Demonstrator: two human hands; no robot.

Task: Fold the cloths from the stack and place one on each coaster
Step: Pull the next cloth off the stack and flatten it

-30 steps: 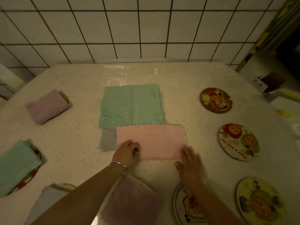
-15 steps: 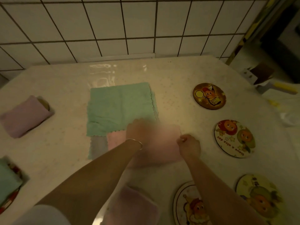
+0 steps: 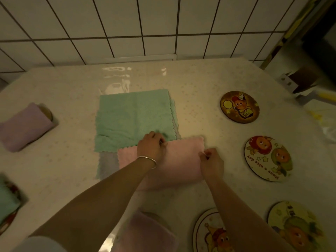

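A pink cloth (image 3: 181,160) lies partly folded in front of the stack, whose top cloth is green (image 3: 133,120). My left hand (image 3: 151,147), with a bangle on the wrist, pinches the pink cloth's far edge near its middle. My right hand (image 3: 211,163) pinches the cloth's right edge. Bare cartoon coasters lie at the right: a dark one (image 3: 239,106), a white one (image 3: 268,158), one at the bottom right (image 3: 294,228) and one partly under my right forearm (image 3: 205,233).
A folded lilac cloth (image 3: 25,127) covers a coaster at the left. A folded green cloth (image 3: 7,204) sits on a coaster at the left edge, and a folded pinkish cloth (image 3: 145,235) lies near my body. A tiled wall (image 3: 163,24) backs the table.
Both hands went from lying flat on the pink cloth's near edge to pinching it. The left hand carried the cloth's left part over to the right, so the cloth is narrower.
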